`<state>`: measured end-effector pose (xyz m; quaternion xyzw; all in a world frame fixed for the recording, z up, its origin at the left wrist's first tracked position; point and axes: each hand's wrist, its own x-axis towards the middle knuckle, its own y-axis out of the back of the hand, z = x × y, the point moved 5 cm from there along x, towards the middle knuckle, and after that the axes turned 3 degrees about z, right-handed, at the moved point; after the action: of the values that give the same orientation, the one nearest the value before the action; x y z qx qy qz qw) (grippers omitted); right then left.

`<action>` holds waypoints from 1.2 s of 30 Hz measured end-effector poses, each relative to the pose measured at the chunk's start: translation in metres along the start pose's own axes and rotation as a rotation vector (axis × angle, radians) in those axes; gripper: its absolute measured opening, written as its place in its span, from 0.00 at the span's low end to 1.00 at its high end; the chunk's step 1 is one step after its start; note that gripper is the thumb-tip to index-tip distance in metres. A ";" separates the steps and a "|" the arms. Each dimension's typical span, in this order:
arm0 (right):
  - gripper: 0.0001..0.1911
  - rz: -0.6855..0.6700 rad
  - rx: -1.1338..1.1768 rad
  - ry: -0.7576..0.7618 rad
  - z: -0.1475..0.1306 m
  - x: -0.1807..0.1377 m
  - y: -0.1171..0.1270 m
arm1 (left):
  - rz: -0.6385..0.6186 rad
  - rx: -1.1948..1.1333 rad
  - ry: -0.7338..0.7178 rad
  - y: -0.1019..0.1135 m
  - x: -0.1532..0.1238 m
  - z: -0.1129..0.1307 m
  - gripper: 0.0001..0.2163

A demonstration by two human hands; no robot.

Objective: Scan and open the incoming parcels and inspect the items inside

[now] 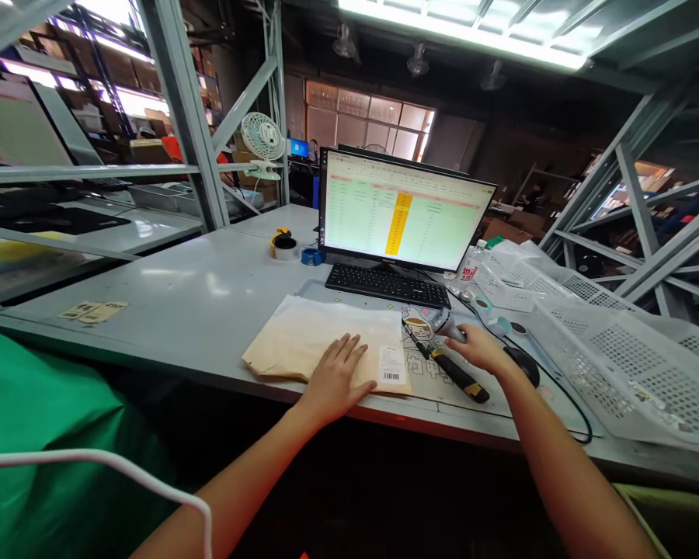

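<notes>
A tan paper envelope (303, 334) lies on the desk near its front edge, with a white barcode label (391, 365) on its right side. My left hand (339, 376) rests on the envelope, palm down with the fingers stretched out. To the right, my right hand (478, 346) is closed around the handle of a grey barcode scanner (444, 323), just above the desk mat. Below the scanner, a black and yellow box cutter (457, 374) lies on the mat, and a black pen (415, 339) lies by the envelope's right edge.
Behind the envelope stand a black keyboard (384, 285) and a monitor (405, 203) showing a spreadsheet. Tape rolls (283, 245) sit left of the monitor. White perforated baskets (629, 365) line the right side; a mouse (523, 365) and cable are beside my right wrist. Green fabric (40, 419) hangs at left.
</notes>
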<state>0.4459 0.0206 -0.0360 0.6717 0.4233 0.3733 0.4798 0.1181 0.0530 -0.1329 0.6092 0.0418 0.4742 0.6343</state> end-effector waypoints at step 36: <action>0.32 0.268 0.188 -0.058 -0.070 0.137 -0.100 | -0.135 0.108 0.095 -0.006 -0.010 -0.046 0.39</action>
<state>0.4110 0.1886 -0.1009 0.7746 0.3491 0.3730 0.3729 0.0874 0.0814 -0.1550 0.6150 0.1383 0.4560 0.6282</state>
